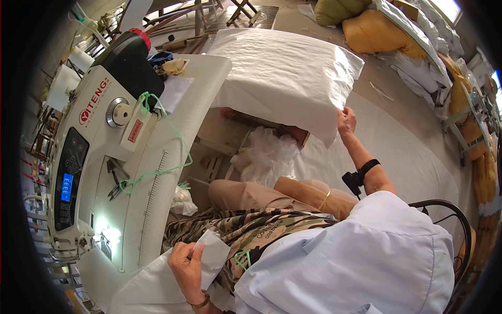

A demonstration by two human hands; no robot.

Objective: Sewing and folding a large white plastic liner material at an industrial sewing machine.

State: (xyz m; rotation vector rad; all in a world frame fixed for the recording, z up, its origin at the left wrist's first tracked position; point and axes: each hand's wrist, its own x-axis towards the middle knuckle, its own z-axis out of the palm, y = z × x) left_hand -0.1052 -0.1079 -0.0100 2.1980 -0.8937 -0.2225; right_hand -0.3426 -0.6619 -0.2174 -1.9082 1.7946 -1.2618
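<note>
My right hand is stretched out to the far right and grips the edge of a large white plastic-like sheet, which drapes beyond my lap. Low at the left, my left hand pinches the corner of white sheet material beside the table's near edge. Close to it stands a white sewing machine with a lit needle area. Dark thread snips lie on its table by a printed ruler scale. A light green cord trails across the table.
Crumpled clear plastic lies below the draped sheet. A small white bag hangs by the table edge. Stuffed yellow sacks are piled at the back right. A black curved chair frame is behind my right side.
</note>
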